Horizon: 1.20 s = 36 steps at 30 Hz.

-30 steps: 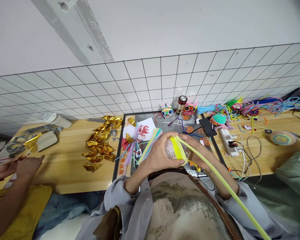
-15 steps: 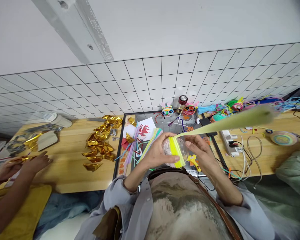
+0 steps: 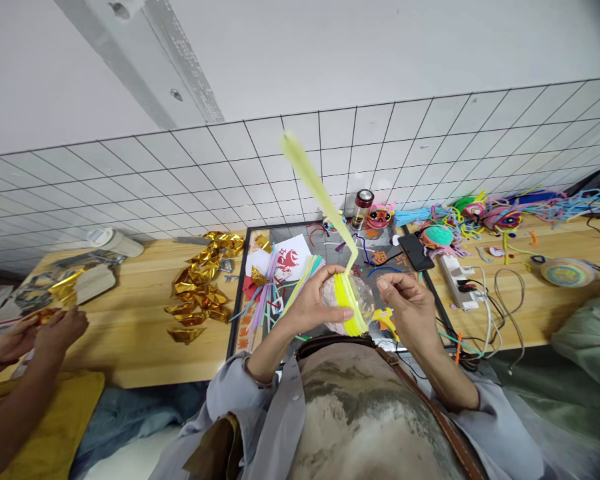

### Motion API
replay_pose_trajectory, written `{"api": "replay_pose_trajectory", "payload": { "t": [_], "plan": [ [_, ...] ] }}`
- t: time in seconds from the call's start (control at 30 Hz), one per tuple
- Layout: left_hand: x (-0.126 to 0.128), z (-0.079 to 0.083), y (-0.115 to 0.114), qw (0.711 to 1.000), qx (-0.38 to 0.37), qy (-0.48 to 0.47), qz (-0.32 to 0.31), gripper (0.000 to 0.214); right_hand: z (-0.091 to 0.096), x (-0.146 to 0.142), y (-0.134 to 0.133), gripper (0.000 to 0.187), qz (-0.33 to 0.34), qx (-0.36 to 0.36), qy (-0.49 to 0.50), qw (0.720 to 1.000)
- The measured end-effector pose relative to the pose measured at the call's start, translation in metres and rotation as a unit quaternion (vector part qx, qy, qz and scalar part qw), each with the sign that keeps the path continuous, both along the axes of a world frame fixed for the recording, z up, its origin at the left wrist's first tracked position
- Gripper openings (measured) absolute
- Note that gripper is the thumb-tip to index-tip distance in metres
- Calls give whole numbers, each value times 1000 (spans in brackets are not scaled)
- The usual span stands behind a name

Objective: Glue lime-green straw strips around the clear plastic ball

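Observation:
My left hand (image 3: 320, 300) is closed around a clear plastic ball (image 3: 364, 301), its thumb pressing on the bright yellow pipe cleaners (image 3: 349, 303) banded around the ball's middle. From the top of that band a loose yellow pipe cleaner end (image 3: 320, 193) rises, bent near its base and leaning up to the left, blurred at the tip. To the right of the ball and apart from it is my right hand (image 3: 407, 307), thumb and fingers pinched together. Whatever may be between those fingertips is hidden. A yellow glue gun (image 3: 386, 323) lies just below, between my hands.
A black phone (image 3: 416, 252) and a white power strip (image 3: 457, 283) with cables lie to the right. Behind stands a flask (image 3: 363, 208). Pipe cleaner bundles (image 3: 263, 293) and gold foil (image 3: 200, 287) lie left. Co-workers sit on both sides; one person's hands (image 3: 55, 333) hold foil.
The loose yellow pipe cleaner end has swung from pointing right to standing up and leaning left. My right hand has moved slightly away from the ball, its fingers now pinched.

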<state>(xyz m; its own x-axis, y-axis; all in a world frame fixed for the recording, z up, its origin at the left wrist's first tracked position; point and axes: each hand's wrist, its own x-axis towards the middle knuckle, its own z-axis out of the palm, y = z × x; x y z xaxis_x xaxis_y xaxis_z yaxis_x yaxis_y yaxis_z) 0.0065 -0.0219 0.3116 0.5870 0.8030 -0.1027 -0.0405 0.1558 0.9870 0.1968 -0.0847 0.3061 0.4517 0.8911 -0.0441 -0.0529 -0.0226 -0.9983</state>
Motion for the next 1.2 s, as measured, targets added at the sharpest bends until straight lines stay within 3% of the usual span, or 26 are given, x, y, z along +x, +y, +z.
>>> {"api": "replay_pose_trajectory", "payload": {
  "t": [0.23, 0.53, 0.9, 0.97, 1.07, 1.2],
  "plan": [
    [-2, 0, 1, 1000, 18, 21, 0, 79, 13, -5, 4, 34, 52, 8, -8, 999],
    [-5, 1, 1, 1000, 9, 20, 9, 82, 17, -4, 15, 42, 42, -34, 150, 987],
    [-3, -1, 1, 1000, 3, 18, -10, 84, 13, -2, 12, 42, 28, -19, 116, 993],
    [-3, -2, 1, 1000, 3, 23, -9, 85, 9, -1, 11, 41, 32, -10, 84, 996],
    [-2, -2, 2, 1000, 2, 25, -6, 85, -5, 9, 12, 43, 40, -28, -39, 998],
    [-3, 3, 4, 1000, -1, 0, 3, 82, -44, 34, 15, 55, 23, -103, -158, 982]
  ]
}}
